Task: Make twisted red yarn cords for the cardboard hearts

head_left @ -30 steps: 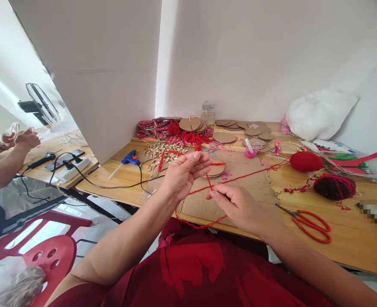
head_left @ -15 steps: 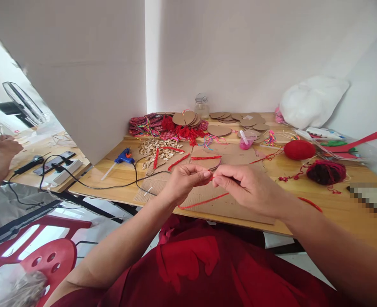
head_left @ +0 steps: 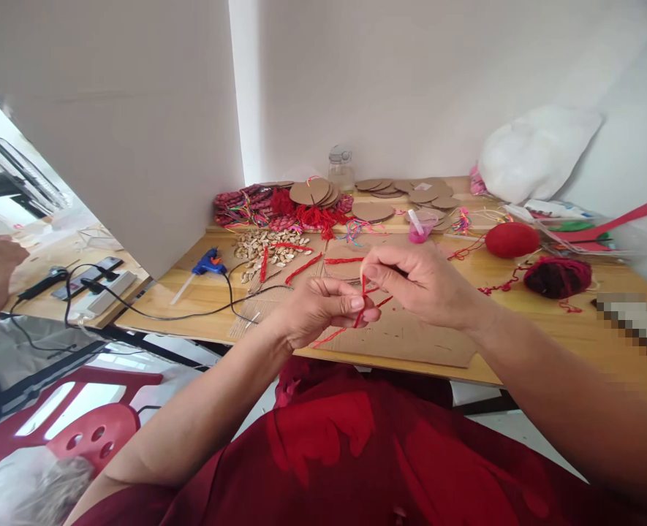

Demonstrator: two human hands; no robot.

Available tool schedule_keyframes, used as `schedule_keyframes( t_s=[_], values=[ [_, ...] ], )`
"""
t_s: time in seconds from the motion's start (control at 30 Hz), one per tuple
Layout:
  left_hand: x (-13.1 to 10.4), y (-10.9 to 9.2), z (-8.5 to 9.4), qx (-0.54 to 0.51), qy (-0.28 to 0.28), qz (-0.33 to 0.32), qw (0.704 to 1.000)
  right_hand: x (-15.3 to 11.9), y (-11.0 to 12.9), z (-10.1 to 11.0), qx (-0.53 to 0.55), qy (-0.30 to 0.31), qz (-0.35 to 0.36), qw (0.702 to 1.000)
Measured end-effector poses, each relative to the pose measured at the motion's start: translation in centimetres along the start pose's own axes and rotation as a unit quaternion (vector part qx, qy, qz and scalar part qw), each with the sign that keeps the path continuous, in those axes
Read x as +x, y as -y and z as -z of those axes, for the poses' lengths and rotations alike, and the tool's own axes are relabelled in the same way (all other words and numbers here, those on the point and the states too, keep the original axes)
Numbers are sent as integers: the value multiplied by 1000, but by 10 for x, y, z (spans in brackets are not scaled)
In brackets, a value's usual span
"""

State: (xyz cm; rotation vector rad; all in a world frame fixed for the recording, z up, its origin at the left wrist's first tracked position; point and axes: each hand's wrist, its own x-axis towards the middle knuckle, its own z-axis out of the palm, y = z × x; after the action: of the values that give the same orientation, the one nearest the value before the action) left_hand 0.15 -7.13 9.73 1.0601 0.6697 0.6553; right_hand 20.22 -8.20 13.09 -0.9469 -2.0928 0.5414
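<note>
Together at the frame's centre, the left hand (head_left: 320, 310) and right hand (head_left: 419, 283) each pinch red yarn (head_left: 363, 283) above a cardboard sheet (head_left: 422, 342).

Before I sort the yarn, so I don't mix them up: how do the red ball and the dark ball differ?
The red ball is evenly bright red; the dark ball mixes crimson with near-black. The red ball looks smooth, the dark ball shaggier. The red ball sits left of and behind the dark ball. Both are roundish wound yarn.
</note>
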Motion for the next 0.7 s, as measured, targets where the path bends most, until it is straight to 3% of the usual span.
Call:
schedule_keyframes(
  t_s=[0.1,0.2,0.37,0.47,0.57,0.7],
  values=[
    [-10,-13,-4,0,5,-24,1000,2,-3,-3,51,-15,-22,998],
    [-22,-30,-10,-49,-29,-85,995,-1,-9,-17,177,-5,-65,982],
    [-39,-54,-16,-136,-140,-183,964,-11,4,-66,417,22,-168,893],
    [-47,-64,-15,-167,-205,-220,939,-12,27,-87,477,70,-186,856],
    [-52,-67,-9,-137,-203,-253,936,-9,48,-84,402,95,-146,899],
    [-54,-62,2,-115,-154,-280,941,-8,57,-63,185,55,-77,978]
  ],
)
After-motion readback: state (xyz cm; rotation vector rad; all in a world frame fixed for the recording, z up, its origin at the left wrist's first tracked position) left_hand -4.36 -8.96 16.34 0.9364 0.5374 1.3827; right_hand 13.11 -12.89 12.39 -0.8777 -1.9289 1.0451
